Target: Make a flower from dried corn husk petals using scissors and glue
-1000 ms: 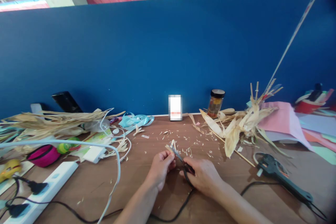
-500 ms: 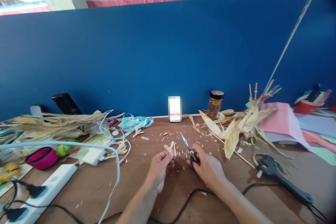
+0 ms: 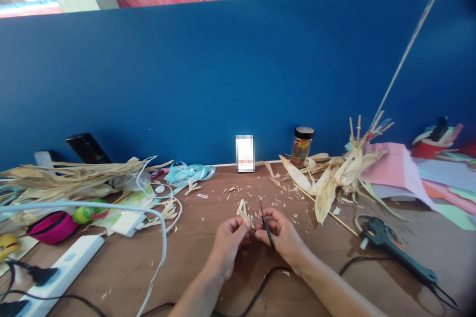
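My left hand (image 3: 231, 237) is closed, its thumb and fingers pinching a small pale piece of corn husk (image 3: 243, 212) that sticks up beyond the fingertips. Close beside it on the right, my right hand (image 3: 280, 233) grips a pair of scissors (image 3: 266, 230) with dark handles. Their blades point away from me and look nearly together, just right of the husk piece and apart from it. The curled fingers hide part of the handles. Small husk scraps (image 3: 232, 189) lie scattered over the brown table (image 3: 208, 203) around both hands.
Right of my hands lie a hot glue gun (image 3: 396, 250) with its cord and a bundle of dried husks (image 3: 330, 188). A jar (image 3: 302, 146) and a bright phone-like screen (image 3: 245, 154) stand behind. On the left are blue ribbon (image 3: 189, 172), a white cable (image 3: 163, 237) and a power strip (image 3: 65, 270).
My right hand has turned the scissors more upright and come closer to my left hand. The husk piece is tilted differently in the left fingers. The whole view has shifted slightly.
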The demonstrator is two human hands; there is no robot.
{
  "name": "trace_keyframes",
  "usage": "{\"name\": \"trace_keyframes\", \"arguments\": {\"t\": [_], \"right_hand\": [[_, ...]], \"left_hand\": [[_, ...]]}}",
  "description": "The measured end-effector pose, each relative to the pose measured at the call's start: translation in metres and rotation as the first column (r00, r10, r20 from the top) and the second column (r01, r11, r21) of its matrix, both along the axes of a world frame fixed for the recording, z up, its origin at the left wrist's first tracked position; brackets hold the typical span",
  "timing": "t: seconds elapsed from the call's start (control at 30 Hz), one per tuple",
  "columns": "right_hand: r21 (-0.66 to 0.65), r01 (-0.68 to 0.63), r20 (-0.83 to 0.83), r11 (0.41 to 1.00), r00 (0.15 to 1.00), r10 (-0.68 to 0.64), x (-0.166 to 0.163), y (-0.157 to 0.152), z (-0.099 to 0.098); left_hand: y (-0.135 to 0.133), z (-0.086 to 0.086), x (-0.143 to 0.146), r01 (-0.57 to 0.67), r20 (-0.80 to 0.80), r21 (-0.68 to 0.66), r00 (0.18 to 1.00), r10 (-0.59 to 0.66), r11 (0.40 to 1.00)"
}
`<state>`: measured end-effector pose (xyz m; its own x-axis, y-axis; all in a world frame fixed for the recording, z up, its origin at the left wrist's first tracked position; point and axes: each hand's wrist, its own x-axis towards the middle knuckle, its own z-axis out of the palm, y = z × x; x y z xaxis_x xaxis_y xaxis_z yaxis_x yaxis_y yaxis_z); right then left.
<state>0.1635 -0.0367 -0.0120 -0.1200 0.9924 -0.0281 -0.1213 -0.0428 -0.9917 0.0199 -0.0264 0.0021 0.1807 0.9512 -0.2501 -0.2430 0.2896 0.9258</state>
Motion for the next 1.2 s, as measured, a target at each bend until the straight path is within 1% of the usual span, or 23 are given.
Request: {"name": "trace_keyframes", "arguments": {"t": [0.07,0.13,0.27,0.37,0.43,0.5,0.6,0.67,0.77,0.83,0.9,0.97,1.0,1.07,1.1,1.2], "right_hand": [[-0.012,-0.028,-0.067,1.0,0.997,0.028,-0.001,-0.001,-0.001],[-0.007,-0.028,-0.083,1.0,0.996,0.027,-0.001,-0.001,-0.002],[0.022,-0.016,-0.035,1.0,0.999,0.017,0.0,-0.001,-0.002],[0.019,-0.01,0.014,1.0,1.0,0.01,0.001,0.0,0.0],[0.026,-0.001,0.051,1.0,0.999,0.0,0.001,0.0,0.0],[0.048,0.016,0.108,0.999,0.994,-0.021,0.002,0.0,0.001],[0.106,0.043,0.278,0.993,0.958,-0.071,0.003,0.0,0.0],[0.161,0.056,0.46,0.985,0.879,-0.125,0.006,-0.001,0.0],[0.201,0.071,0.695,0.977,0.692,-0.193,0.013,0.0,0.003],[0.21,0.085,0.786,0.974,0.578,-0.22,0.021,0.002,0.006],[0.258,0.08,0.846,0.963,0.463,-0.265,0.031,0.004,0.011],[0.317,0.044,0.884,0.947,0.347,-0.312,0.04,0.007,0.014],[0.335,0.024,0.895,0.942,0.304,-0.326,0.044,0.007,0.016],[0.328,0.007,0.914,0.945,0.251,-0.319,0.049,0.009,0.018],[0.303,0.022,0.924,0.953,0.237,-0.3,0.05,0.009,0.019],[0.227,0.126,0.946,0.966,0.206,-0.249,0.051,0.009,0.021]], "left_hand": [[-0.002,0.001,0.002,0.017,-0.061,0.054,0.998,-0.014,0.998],[-0.004,0.001,0.004,0.025,-0.108,0.089,0.994,-0.015,0.996],[-0.005,-0.001,0.005,0.059,-0.122,0.133,0.992,-0.043,0.989],[-0.004,-0.002,0.004,0.038,-0.109,0.155,0.994,-0.021,0.987],[-0.002,-0.002,0.002,-0.001,-0.085,0.126,0.996,0.011,0.992],[0.001,-0.001,-0.001,-0.04,-0.035,0.067,0.998,0.043,0.997],[0.006,0.001,-0.005,-0.071,0.063,-0.009,0.995,0.072,0.997],[0.007,0.001,-0.007,-0.083,0.109,-0.036,0.99,0.086,0.996],[0.009,0.0,-0.01,-0.091,0.151,-0.078,0.983,0.101,0.993],[0.011,-0.001,-0.012,-0.086,0.179,-0.122,0.978,0.107,0.989],[0.013,-0.004,-0.014,-0.086,0.207,-0.163,0.971,0.12,0.983],[0.015,-0.005,-0.016,-0.09,0.227,-0.185,0.965,0.132,0.979],[0.016,-0.006,-0.017,-0.091,0.233,-0.187,0.963,0.135,0.978],[0.017,-0.007,-0.017,-0.089,0.241,-0.184,0.961,0.132,0.979],[0.017,-0.008,-0.017,-0.087,0.245,-0.18,0.961,0.13,0.98],[0.016,-0.008,-0.016,-0.079,0.255,-0.183,0.959,0.124,0.98]]}}
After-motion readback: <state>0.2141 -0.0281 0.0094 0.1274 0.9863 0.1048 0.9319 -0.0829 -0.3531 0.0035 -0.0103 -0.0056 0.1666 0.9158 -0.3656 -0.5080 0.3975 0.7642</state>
